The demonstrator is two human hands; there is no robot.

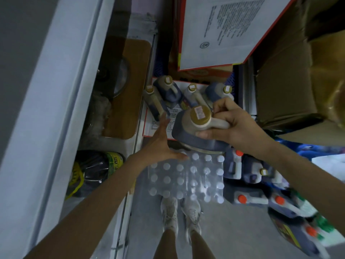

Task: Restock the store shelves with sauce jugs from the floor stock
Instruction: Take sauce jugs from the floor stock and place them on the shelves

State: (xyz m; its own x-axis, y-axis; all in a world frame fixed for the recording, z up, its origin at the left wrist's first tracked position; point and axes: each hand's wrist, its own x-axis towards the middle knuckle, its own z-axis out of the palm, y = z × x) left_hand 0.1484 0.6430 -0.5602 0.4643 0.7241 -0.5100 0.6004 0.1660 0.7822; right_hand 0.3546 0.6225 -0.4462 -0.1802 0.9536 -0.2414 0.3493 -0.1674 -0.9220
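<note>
Head view: right hand (pixel 233 126) grips a gold-capped sauce jug (pixel 197 128) by its handle, left hand (pixel 160 143) spread empty; next, judging, shelve it.

place: shop stockroom aisle | signs: capped sauce jugs (pixel 169 90) crowded on a printed carton (pixel 158 126) | shrink-wrapped bottle pack (pixel 186 176) on the floor | open cardboard boxes (pixel 285 86) stacked alongside

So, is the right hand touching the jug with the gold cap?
Touching. The head view shows the right hand closed around the handle of the gold-capped jug, thumb under it and fingers over it, no gap.
</note>
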